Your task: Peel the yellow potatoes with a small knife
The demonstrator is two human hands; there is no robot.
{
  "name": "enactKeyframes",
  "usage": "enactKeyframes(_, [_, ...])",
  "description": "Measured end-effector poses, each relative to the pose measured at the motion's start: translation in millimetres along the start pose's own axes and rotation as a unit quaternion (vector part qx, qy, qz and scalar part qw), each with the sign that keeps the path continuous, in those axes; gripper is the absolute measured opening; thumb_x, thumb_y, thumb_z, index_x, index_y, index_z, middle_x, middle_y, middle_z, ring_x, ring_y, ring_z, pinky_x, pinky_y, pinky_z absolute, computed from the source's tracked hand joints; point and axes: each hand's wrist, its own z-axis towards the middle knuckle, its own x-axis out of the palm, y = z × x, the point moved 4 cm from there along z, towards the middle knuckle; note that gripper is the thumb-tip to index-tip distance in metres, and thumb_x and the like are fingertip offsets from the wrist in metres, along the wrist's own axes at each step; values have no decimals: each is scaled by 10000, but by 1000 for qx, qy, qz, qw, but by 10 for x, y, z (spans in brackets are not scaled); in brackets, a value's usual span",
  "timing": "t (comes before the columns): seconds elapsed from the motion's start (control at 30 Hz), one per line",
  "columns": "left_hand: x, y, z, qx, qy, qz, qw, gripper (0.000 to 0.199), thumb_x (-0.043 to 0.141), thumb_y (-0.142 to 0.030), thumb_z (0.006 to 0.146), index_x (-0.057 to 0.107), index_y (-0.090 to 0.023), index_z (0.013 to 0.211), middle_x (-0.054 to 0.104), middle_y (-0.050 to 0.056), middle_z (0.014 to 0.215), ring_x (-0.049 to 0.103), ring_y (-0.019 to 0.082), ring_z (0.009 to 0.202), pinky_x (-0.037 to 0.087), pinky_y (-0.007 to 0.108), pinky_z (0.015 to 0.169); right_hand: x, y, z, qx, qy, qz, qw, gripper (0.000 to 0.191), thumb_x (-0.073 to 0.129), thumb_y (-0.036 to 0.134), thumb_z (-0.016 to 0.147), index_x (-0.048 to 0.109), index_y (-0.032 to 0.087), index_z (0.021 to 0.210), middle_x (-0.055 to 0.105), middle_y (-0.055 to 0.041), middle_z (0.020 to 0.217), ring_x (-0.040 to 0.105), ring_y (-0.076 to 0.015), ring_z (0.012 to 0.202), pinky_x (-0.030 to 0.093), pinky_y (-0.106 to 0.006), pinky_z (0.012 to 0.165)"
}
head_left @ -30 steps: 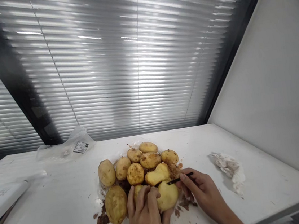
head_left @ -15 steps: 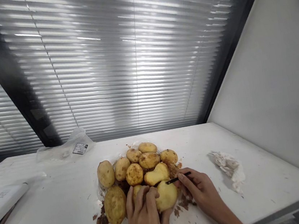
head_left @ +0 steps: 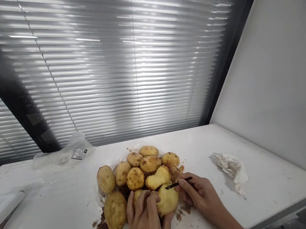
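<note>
My right hand [head_left: 200, 192] pinches a thin black tool [head_left: 178, 183], whose kind I cannot make out. The tool's far end lies against the upper side of a pale peeled potato [head_left: 168, 198]. Bent around that potato's left side is my left hand [head_left: 145, 215], its thumb low and its fingertips at the potato's edge. Under the left fingers another yellow potato [head_left: 137, 196] shows in part. Just behind sits a partly peeled potato [head_left: 158, 178]. A large unpeeled potato [head_left: 115, 212] lies left of my left hand.
Several more potatoes [head_left: 150, 164] cluster behind, on clear plastic with brown peel scraps [head_left: 101, 228] around them. A crumpled tissue [head_left: 232, 169] lies to the right on the white table [head_left: 201, 145]. At the back left is a labelled plastic bag [head_left: 72, 150]; a white flat object [head_left: 2, 207] is at far left.
The view has shifted slightly, so everything sits a little further left. The black tool's tip has slid slightly leftward over the peeled potato. Both hands keep their hold.
</note>
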Motion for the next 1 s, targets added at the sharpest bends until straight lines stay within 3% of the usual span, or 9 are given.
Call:
enactKeyframes(0.23, [1,14,-3,9,7,12,1000,190,561,-286,849,534,-215,1023,665,42,966,595,249,1030,307,496,1085,-1,42,-3,-20,-20,-48,998,387,505,516,922,648,161,862,636,-32,628,536,-140,485,421,-229,443])
enactKeyframes(0.43, [-38,40,21,53,25,34,998,243,619,-300,817,531,-226,1031,665,40,993,602,252,1006,349,482,1042,-59,-53,45,22,-31,13,999,438,560,578,870,627,154,783,576,2,535,482,-125,423,402,-238,425])
enactKeyframes(0.63, [-6,0,5,10,-6,11,1000,186,567,-233,819,532,-217,1001,653,45,975,582,251,1029,305,486,1084,-56,-93,51,35,-1,75,997,429,575,559,873,636,141,798,544,20,491,443,-110,401,374,-231,408])
enactKeyframes(0.8, [8,1,-8,0,-5,-9,1000,155,543,-262,842,549,-218,990,646,58,975,573,259,1031,295,503,1088,-89,-100,56,34,-17,43,998,426,577,555,873,640,141,797,556,15,510,464,-111,412,386,-234,418])
enactKeyframes(1.0, [8,2,-13,-4,-1,-25,1000,177,551,-279,858,541,-217,1023,653,39,984,566,244,1049,250,478,1115,-60,-91,38,41,11,40,998,458,560,582,871,639,142,773,548,19,502,459,-109,409,366,-231,427])
